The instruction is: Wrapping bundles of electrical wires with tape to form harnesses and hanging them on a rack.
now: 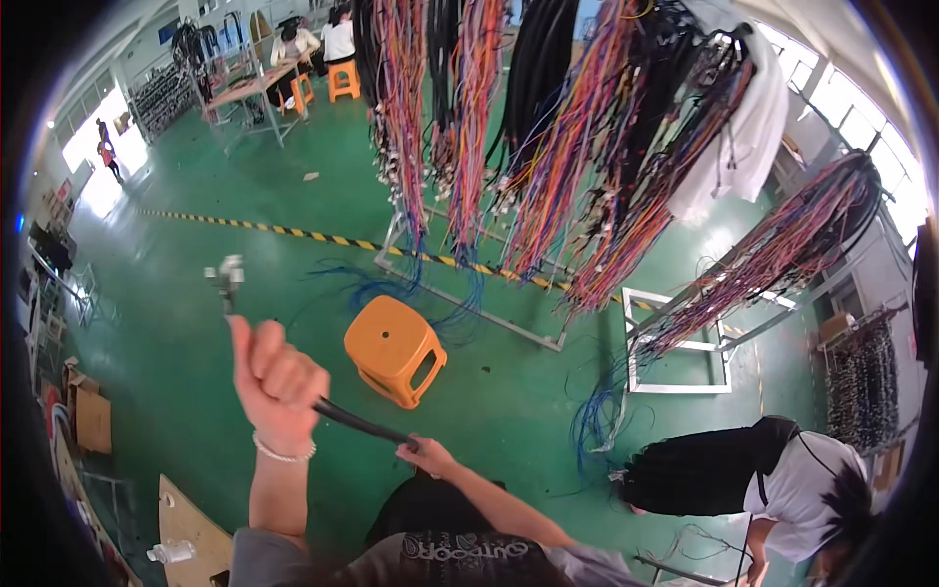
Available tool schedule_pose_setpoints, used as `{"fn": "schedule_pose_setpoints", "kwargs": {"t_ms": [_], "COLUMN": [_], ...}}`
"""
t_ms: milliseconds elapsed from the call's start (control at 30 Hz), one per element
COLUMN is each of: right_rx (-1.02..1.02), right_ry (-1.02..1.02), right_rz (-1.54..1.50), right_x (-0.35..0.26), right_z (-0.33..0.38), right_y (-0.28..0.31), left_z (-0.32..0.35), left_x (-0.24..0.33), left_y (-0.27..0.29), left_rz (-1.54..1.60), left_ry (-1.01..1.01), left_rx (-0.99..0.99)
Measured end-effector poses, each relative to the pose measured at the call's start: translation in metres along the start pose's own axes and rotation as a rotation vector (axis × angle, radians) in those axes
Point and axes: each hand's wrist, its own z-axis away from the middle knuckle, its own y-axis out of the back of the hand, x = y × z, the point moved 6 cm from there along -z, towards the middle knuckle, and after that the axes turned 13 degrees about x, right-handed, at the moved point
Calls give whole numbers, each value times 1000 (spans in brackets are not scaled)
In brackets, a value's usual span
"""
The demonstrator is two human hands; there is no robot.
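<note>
- Starting closest in: the left hand [277, 383] is fisted tight around a black cable [357, 423], and the right hand [423, 454] pinches the same cable lower down, fingers curled on it. So the cable runs taut between the two fists, right in front of the body.
- Cable looks like a sleeved wire bundle: bendy, not heavy I'd guess, and the smooth sleeve could slide through a loose grip. Grabbing the sleeved run, like both hands do now, seems the safe spot.
- Above the left fist sits a small pale connector [227, 275] on a thin lead. That bit looks like the fragile end, so I wouldn't yank by it.
- Hard to tell whether the connector's lead actually comes out of this cable; the fist covers the join. Where the cable goes below the right hand is hidden too.
- Orange stool [394, 348] stands on the green floor [176, 333] just past the hands.
- A person [753, 474] is bent over at lower right; their hands are hard to make out.
- Farther back, racks of hanging harnesses [548, 147], with loose blue wires pooling underneath.
- Way back, people at a table [249, 90], too small to read.
</note>
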Motion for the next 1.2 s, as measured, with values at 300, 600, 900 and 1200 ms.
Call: {"fn": "schedule_pose_setpoints", "kwargs": {"t_ms": [300, 600, 900, 1200], "right_rx": [85, 407, 667, 903], "right_ry": [-321, -262, 454, 422], "right_rz": [-358, -515, 488, 341], "right_x": [-40, -11, -197, -119], "right_z": [-64, -162, -113, -75], "right_y": [-4, 106, 319, 438], "left_z": [77, 104, -46, -216], "left_x": [166, 80, 73, 17], "left_y": [226, 386, 341, 248], "left_rz": [-303, 278, 539, -63], "left_ry": [-535, -334, -182, -199], "left_rx": [674, 1069, 738, 336]}}
